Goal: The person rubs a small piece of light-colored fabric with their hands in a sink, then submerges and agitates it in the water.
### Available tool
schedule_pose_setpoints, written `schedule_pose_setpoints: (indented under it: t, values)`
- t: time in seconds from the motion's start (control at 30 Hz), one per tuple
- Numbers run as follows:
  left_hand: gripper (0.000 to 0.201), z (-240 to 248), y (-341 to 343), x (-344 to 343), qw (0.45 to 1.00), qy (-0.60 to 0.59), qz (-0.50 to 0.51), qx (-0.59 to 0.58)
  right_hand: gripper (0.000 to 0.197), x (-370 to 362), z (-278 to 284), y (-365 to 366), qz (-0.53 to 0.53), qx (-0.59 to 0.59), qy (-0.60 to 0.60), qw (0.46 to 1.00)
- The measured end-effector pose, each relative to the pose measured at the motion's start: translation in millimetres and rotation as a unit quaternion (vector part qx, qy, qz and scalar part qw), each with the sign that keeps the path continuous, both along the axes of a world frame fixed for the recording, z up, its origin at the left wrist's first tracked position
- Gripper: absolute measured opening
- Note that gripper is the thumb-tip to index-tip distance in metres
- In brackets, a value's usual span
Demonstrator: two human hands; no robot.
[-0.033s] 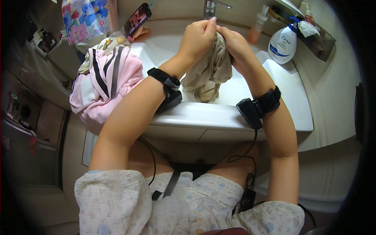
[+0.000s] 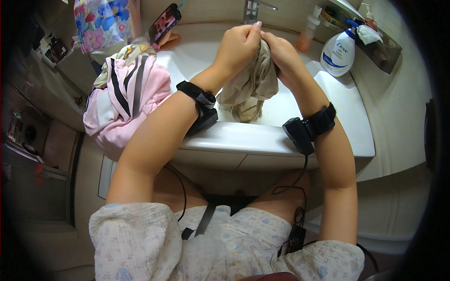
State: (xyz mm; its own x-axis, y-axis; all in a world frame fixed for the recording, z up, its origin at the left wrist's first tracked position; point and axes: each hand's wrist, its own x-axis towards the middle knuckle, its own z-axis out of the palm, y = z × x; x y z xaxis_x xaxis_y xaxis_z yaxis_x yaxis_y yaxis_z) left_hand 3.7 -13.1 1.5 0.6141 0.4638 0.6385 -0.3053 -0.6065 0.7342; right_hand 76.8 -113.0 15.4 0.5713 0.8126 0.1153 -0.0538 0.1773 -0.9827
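Note:
A wrinkled beige cloth (image 2: 253,86), seemingly wet and of a kind I cannot make out, hangs from both my hands into the white washbasin (image 2: 286,110). My left hand (image 2: 238,46) is closed on its upper end, thumb pointing up. Close beside it, my right hand (image 2: 280,49) grips the same end, its fingers partly hidden behind the cloth. Both hands are held just in front of the chrome faucet (image 2: 251,11). The cloth's lower folds reach down toward the basin's front wall.
Pink clothing with black and grey stripes (image 2: 140,93) is heaped on the left rim. Behind it are a propped phone (image 2: 165,22) and a floral package (image 2: 104,23). To the right stand a white pump bottle (image 2: 338,54) and a clear-and-orange bottle (image 2: 307,33). A cable (image 2: 305,173) hangs from my right wrist strap.

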Motion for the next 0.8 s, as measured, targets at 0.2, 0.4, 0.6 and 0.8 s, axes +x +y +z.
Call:
schedule_pose_setpoints:
  t: [0.2, 0.4, 0.6, 0.8]
  values:
    - [0.04, -0.2, -1.2, 2.4, 0.999, -0.014, -0.015, 0.043, 0.031, 6.9, -3.8, 2.4, -0.007, -0.013, 0.0, 1.0]
    - [0.041, 6.1, -1.1, -5.1, 0.998, 0.0, 0.062, -0.006, 0.03, -2.9, 5.8, -3.4, 0.043, -0.013, -0.012, 0.999]
    - [0.042, -0.6, 7.2, 2.0, 1.0, -0.009, 0.024, 0.0, 0.03, -4.6, 3.4, -2.2, 0.008, 0.0, -0.003, 1.0]
    - [0.042, -4.1, 9.0, 3.6, 0.995, 0.047, -0.083, -0.014, 0.034, 1.9, -3.9, 1.6, -0.023, 0.0, 0.001, 1.0]
